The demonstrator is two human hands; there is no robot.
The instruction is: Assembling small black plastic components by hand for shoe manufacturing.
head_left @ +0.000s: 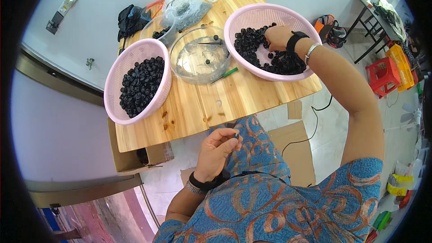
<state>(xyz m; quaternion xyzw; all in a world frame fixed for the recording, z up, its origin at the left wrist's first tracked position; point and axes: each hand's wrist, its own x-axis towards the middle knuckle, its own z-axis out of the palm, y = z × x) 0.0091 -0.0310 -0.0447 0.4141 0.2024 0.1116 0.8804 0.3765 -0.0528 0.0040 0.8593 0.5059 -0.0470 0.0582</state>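
Observation:
In front of my lap, my left hand (217,152) is closed in a pinch on a small black piece (236,136) with a pale tip. My right hand (277,37) reaches into the right pink basket (234,16), its fingers curled down among small black caps (248,47). The fingertips are partly hidden, so what they grip cannot be made out. The left pink basket (112,83) holds a heap of black pieces (141,83). Between the baskets sits a clear round plastic tray (184,76) with a few black bits and a thin dark tool (210,43) in it.
A green-handled tool (230,72) lies at the tray's near edge on the wooden table (193,112). Behind stand a clear tub (164,29) and plastic bags (191,11). A cardboard box (123,157) is under the table's left; a red stool (382,74) stands far right.

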